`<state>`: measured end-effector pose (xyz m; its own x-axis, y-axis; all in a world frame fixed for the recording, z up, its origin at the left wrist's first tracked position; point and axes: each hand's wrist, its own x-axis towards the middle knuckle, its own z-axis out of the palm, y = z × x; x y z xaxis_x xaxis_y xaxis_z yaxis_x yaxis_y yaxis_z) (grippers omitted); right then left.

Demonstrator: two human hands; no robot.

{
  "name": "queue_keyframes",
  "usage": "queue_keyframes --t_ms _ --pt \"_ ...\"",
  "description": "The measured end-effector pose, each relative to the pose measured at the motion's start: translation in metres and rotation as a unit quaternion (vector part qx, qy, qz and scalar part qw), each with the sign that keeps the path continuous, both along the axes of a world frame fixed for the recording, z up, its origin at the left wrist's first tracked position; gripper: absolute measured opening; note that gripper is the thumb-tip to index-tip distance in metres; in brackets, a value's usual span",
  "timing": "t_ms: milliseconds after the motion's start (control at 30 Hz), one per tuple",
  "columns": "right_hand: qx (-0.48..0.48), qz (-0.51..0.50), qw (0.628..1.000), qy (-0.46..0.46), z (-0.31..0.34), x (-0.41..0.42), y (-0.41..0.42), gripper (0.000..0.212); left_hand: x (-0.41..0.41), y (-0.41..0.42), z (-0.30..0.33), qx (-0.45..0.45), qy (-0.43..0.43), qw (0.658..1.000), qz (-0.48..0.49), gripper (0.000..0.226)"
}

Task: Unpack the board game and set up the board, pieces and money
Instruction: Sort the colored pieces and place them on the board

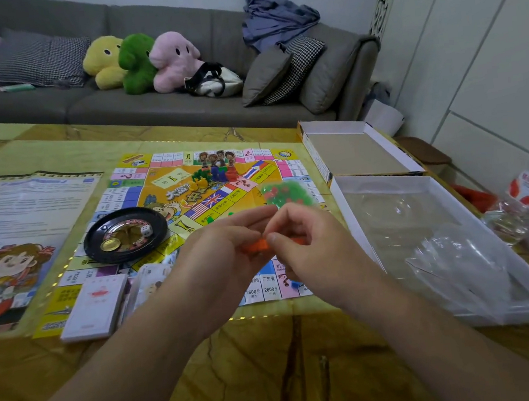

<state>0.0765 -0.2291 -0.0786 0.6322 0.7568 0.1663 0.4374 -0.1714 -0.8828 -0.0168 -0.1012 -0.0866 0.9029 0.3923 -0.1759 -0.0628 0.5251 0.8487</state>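
Pieces stage: left hand and right hand meet over the board, near its front edge, both pinching a small orange piece. Probably separating or unwrapping it; next it needs setting down on the flat, colourful board. Piece looks bright, plastic, mostly hidden by fingers.
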Motion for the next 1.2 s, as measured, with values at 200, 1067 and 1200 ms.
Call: queue_keyframes --t_ms 200,1067,1200 --pt "0.014 -0.031 0.997 0.076 -0.006 -0.002 0.005 0.021 0.005 -0.006 -0.006 0.008 0.003 0.998 0.055 0.038" --pt "0.022 -0.080 0.995 -0.055 -0.003 0.000 0.000 0.009 -0.001 -0.007 0.006 0.076 0.074 0.993 0.046 0.026" --pt "-0.044 -0.046 0.997 -0.047 -0.003 0.006 -0.002 0.008 -0.001 -0.006 0.002 0.126 0.103 0.983 0.083 0.018"
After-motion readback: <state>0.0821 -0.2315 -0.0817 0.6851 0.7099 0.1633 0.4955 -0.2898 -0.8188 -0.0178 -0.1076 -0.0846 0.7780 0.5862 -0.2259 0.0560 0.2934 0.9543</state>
